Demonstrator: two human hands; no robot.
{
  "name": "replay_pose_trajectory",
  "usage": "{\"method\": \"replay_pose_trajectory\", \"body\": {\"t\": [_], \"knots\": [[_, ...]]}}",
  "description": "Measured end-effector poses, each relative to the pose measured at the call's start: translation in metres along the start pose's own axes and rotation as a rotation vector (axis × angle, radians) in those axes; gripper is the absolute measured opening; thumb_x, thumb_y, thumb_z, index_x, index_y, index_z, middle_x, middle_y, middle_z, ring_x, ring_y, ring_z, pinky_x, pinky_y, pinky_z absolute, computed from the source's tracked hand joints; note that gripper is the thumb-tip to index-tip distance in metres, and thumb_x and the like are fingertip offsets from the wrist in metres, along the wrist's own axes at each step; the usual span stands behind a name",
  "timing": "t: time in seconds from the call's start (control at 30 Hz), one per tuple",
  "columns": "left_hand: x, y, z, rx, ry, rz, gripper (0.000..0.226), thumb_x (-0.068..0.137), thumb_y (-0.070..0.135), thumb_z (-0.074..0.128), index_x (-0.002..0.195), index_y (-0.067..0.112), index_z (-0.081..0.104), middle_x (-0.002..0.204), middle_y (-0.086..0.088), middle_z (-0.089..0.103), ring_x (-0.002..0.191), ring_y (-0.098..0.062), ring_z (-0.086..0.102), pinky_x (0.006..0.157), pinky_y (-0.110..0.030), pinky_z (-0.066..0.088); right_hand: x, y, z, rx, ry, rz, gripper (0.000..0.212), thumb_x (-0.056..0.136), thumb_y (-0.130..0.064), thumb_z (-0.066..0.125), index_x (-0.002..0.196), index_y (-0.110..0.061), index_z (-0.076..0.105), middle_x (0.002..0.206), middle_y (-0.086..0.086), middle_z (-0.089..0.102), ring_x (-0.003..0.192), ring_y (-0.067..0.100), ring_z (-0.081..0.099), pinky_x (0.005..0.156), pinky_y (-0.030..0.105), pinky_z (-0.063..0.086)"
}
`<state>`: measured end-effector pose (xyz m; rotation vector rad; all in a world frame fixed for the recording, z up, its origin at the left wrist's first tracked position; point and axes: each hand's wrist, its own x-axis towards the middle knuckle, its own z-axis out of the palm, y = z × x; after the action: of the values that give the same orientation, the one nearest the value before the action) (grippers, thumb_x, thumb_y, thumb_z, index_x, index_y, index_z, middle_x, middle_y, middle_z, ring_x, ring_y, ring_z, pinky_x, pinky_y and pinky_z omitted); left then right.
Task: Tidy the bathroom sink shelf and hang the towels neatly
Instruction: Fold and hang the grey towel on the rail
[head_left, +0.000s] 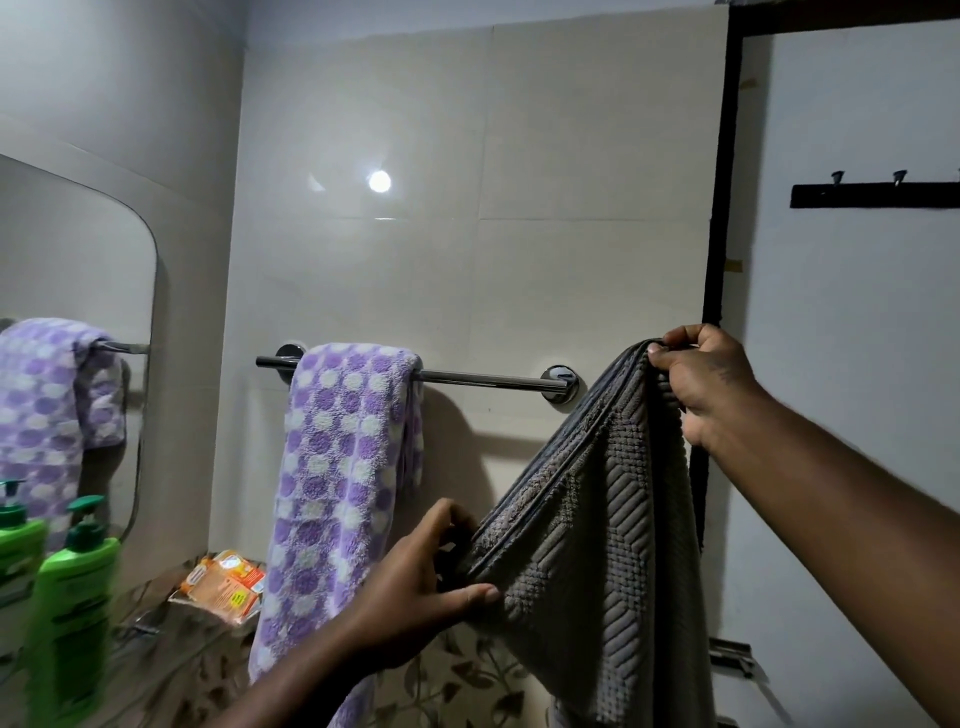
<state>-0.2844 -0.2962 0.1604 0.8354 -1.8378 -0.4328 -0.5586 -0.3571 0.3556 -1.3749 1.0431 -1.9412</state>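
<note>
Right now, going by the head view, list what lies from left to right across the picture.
green pump bottle → orange packet → purple dotted towel → left hand → grey towel → right hand → black hook rack

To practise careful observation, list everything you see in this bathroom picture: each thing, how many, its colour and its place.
spotted towel: one, purple and white, draped over the rail's left part
grey towel: one, grey, held up right of the rail
rail: one, chrome, on the tiled wall
mirror: one, silvery, left wall
pump bottle: one plus an apparent reflection, green, lower left by the mirror
packet: one, orange, on the shelf by the spotted towel
hook rack: one, black, upper right wall
left hand: one, fingers pinch the grey towel's lower edge
right hand: one, fingers pinch its top corner
</note>
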Motion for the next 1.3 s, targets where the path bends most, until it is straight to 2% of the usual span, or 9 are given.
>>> {"method": "replay_pose_trajectory", "body": {"t": [0.17, 0.4, 0.6, 0.73, 0.83, 0.97, 1.13, 1.2, 1.3], "knots": [[-0.003, -0.016, 0.004, 0.025, 0.027, 0.019, 0.045, 0.082, 0.046, 0.081, 0.095, 0.010, 0.058, 0.084, -0.010, 0.058, 0.075, -0.010, 0.055, 0.063, -0.043, 0.051, 0.004, -0.004, 0.000, 0.011, 0.010, 0.009, 0.027, 0.088, -0.001, 0.068, 0.081, -0.024, 0.055, 0.091, 0.004, 0.063, 0.087, 0.025, 0.062, 0.081, 0.045, 0.056], [-0.001, -0.015, -0.036, -0.016, 0.266, 0.110, 0.046, 0.083, 0.058, 0.073, 0.095, 0.015, 0.064, 0.087, -0.016, 0.067, 0.082, -0.015, 0.059, 0.070, -0.054, 0.053, 0.007, -0.001, -0.021, 0.030, -0.071, 0.067, 0.027, 0.090, 0.001, 0.067, 0.082, -0.020, 0.053, 0.082, 0.004, 0.060, 0.074, 0.022, 0.059, 0.071, 0.038, 0.052], [0.042, 0.049, -0.094, 0.102, 0.371, 0.250, 0.049, 0.085, 0.043, 0.073, 0.066, 0.012, 0.042, 0.062, 0.011, 0.035, 0.057, -0.007, 0.033, 0.049, -0.028, 0.026, -0.002, 0.020, -0.045, -0.005, -0.233, 0.052, 0.031, 0.093, 0.003, 0.062, 0.074, -0.018, 0.052, 0.074, 0.000, 0.055, 0.064, 0.013, 0.053, 0.053, 0.020, 0.047], [0.073, 0.071, -0.104, 0.279, 0.422, 0.267, 0.046, 0.087, 0.040, 0.074, 0.069, 0.007, 0.048, 0.061, 0.010, 0.039, 0.057, -0.006, 0.035, 0.048, -0.020, 0.028, -0.002, 0.034, -0.053, -0.126, -0.250, 0.014, 0.030, 0.092, 0.012, 0.056, 0.077, -0.012, 0.066, 0.084, 0.009, 0.069, 0.076, 0.020, 0.062, 0.068, 0.026, 0.052], [0.080, 0.083, -0.110, 0.027, 0.421, 0.261, 0.032, 0.090, 0.014, 0.071, 0.074, -0.003, 0.049, 0.061, 0.006, 0.050, 0.057, -0.004, 0.045, 0.048, -0.016, 0.036, -0.008, 0.028, -0.063, -0.040, -0.348, -0.042, 0.044, 0.090, 0.019, 0.048, 0.080, -0.012, 0.077, 0.090, 0.009, 0.077, 0.080, 0.016, 0.072, 0.066, 0.019, 0.058], [0.080, 0.084, -0.129, -0.502, 0.279, 0.187, 0.040, 0.085, 0.025, 0.078, 0.074, 0.010, 0.042, 0.065, -0.001, 0.046, 0.055, -0.011, 0.045, 0.050, -0.021, 0.039, -0.016, 0.014, -0.069, 0.354, -0.558, 0.003, 0.031, 0.075, 0.008, 0.062, 0.071, -0.016, 0.080, 0.086, 0.006, 0.078, 0.079, 0.019, 0.074, 0.072, 0.027, 0.063], [0.103, 0.052, -0.086, -0.336, 0.467, -0.386, 0.026, 0.085, 0.024, 0.077, 0.080, 0.002, 0.067, 0.071, -0.015, 0.072, 0.056, -0.018, 0.062, 0.049, -0.022, 0.048, -0.008, 0.066, -0.012, -0.149, -0.142, 0.079, 0.039, 0.087, 0.014, 0.056, 0.073, -0.016, 0.078, 0.089, 0.011, 0.079, 0.076, 0.023, 0.072, 0.074, 0.033, 0.063], [0.104, 0.052, -0.069, -0.349, 0.519, -0.379, 0.028, 0.088, 0.024, 0.076, 0.069, 0.010, 0.062, 0.055, -0.003, 0.067, 0.046, -0.011, 0.060, 0.043, -0.020, 0.045, -0.015, 0.069, 0.004, -0.233, -0.043, -0.015, 0.038, 0.088, 0.004, 0.059, 0.069, -0.022, 0.079, 0.084, -0.004, 0.079, 0.083, 0.016, 0.074, 0.086, 0.037, 0.061], [0.103, 0.071, -0.035, -0.289, 0.381, -0.270, 0.030, 0.092, 0.020, 0.072, 0.071, 0.003, 0.058, 0.057, -0.002, 0.061, 0.047, -0.010, 0.058, 0.045, -0.022, 0.049, -0.047, 0.050, 0.027, -0.383, -0.061, -0.235, 0.034, 0.090, -0.009, 0.062, 0.071, -0.031, 0.079, 0.077, -0.016, 0.077, 0.073, 0.005, 0.071, 0.075, 0.027, 0.057]]}}
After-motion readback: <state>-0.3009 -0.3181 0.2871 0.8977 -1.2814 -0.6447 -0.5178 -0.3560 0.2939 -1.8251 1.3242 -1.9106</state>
